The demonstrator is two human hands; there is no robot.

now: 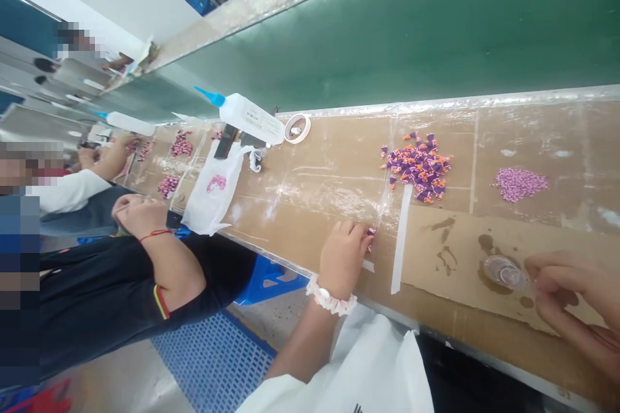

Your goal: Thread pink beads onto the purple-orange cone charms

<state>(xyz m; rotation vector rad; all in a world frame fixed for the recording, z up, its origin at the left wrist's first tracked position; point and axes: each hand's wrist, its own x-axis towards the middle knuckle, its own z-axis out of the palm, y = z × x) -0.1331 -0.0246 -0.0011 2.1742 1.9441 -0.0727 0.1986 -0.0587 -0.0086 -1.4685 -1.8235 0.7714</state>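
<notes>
My left hand (343, 251), with a frilly white scrunchie at the wrist, rests at the table's near edge. Its thumb and fingers pinch a small purple piece (371, 240), mostly covered by the fingertips. At the right, my right hand (574, 297) has its fingers bent together beside a small clear cup (504, 271). Whatever those fingertips hold is too small to make out. The cup stands on a stained cardboard sheet (455, 300). Beyond my hands lie a heap of small purple-and-orange pieces (419, 166) and a pile of tiny pink pieces (520, 184).
A white squeeze bottle (249, 117) with a blue nozzle lies near a tape roll (297, 128). White plastic (210, 193) with pink bits is to the left. A co-worker's hand (140, 214) is beside it. The green partition (411, 32) runs along the far side.
</notes>
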